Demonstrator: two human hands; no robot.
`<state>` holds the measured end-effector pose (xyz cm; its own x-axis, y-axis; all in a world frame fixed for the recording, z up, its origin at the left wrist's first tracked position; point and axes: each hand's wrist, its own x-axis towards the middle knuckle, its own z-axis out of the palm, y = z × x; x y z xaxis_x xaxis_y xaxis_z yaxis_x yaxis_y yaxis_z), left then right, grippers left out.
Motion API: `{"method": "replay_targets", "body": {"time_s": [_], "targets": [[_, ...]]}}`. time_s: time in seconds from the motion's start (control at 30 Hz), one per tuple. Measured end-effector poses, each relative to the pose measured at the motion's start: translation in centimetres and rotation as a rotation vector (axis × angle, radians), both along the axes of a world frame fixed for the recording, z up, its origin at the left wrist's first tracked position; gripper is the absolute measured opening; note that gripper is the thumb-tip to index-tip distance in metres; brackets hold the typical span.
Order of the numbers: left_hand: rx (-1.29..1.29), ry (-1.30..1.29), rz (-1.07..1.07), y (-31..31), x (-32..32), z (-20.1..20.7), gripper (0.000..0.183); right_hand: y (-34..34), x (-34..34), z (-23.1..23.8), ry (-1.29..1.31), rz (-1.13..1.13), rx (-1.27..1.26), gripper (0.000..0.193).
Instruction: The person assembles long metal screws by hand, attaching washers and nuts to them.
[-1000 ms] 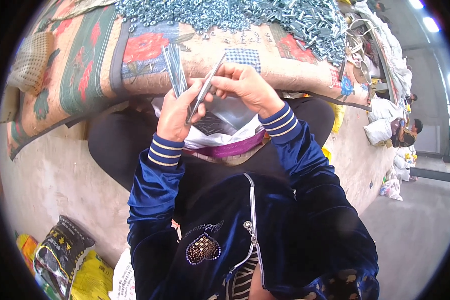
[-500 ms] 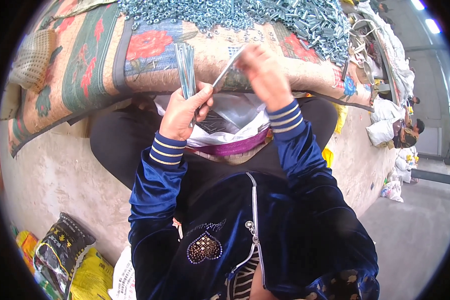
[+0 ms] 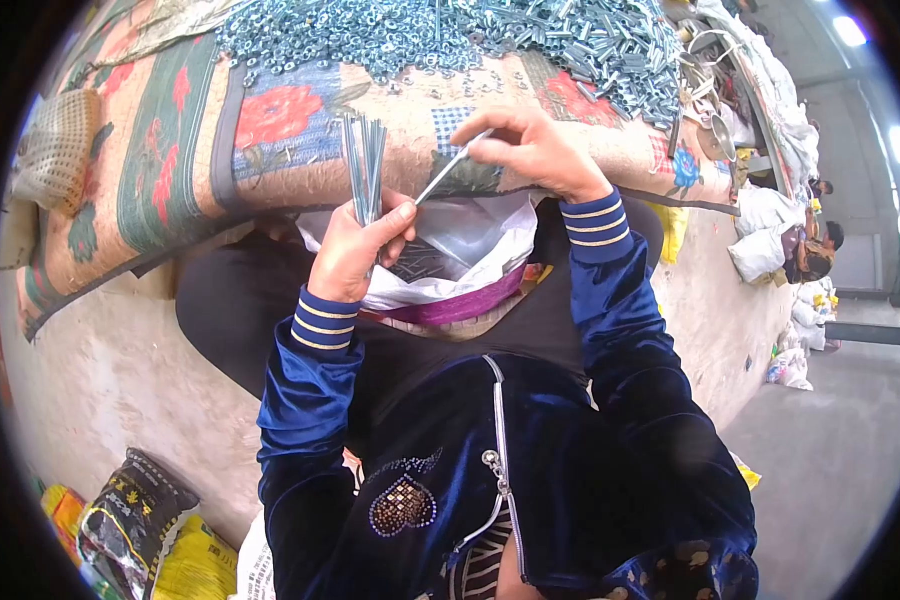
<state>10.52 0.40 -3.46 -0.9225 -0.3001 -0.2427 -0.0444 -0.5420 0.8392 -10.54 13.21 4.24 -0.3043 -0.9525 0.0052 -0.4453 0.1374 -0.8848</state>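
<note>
A bundle of thin metal rods (image 3: 366,165) stands nearly upright in my left hand (image 3: 345,250), whose fingers are wrapped round it. Between that hand's thumb and fingertips, a single metal rod (image 3: 444,175) slants up to the right. My right hand (image 3: 540,150) pinches this rod near its upper end; whether a small part sits on the tip there is hidden by the fingers. Beneath both hands, an open white sack (image 3: 505,262) rests in my lap with more thin rods (image 3: 425,268) inside.
Small metal nuts (image 3: 340,40) lie heaped on the flowered cloth (image 3: 280,115) ahead. Short metal tubes (image 3: 595,55) are piled at far right. A dotted, cream-coloured bundle (image 3: 62,150) stands left; a black bag (image 3: 135,510) lies at lower left. Another person (image 3: 815,250) sits far right.
My right hand, blurred by motion before, has come slightly lower and now shows sharply at the rod's end. The left hand still holds the bundle, and the whole view has shifted slightly.
</note>
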Motion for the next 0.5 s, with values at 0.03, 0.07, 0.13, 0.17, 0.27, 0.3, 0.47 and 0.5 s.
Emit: {"method": "replay_targets", "body": {"time_s": [0.03,0.07,0.13,0.17,0.27,0.3,0.47,0.5], "targets": [[-0.034,0.005,-0.009,0.0,0.0,-0.1,0.021,-0.2,0.5,-0.1,-0.178,-0.017,-0.031,0.020],[-0.033,0.010,-0.012,0.2,-0.1,0.1,0.021,-0.5,1.0,-0.2,-0.354,-0.033,-0.060,0.023],[0.090,0.015,0.089,0.5,-0.3,0.6,0.027,-1.0,1.9,-1.0,-0.455,-0.146,-0.130,0.025],[0.095,-0.001,0.099,0.4,-0.5,0.4,0.033,-1.2,2.2,-2.6,-0.535,-0.272,-0.162,0.024],[0.212,-0.033,0.167,0.4,-0.8,0.7,0.035,-2.5,5.3,-4.9,-0.178,-0.322,-0.046,0.025],[0.224,-0.054,0.181,0.2,-0.7,0.2,0.035,-2.5,6.4,-4.6,-0.301,-0.138,-0.052,0.025],[0.239,-0.132,0.215,-0.5,0.1,0.3,0.025,-3.4,-1.9,-2.2,-0.178,-0.301,-0.119,0.023],[0.235,-0.111,0.242,-0.5,0.2,0.2,0.023,-3.4,-4.6,-2.4,0.066,-0.431,-0.213,0.020]]}}
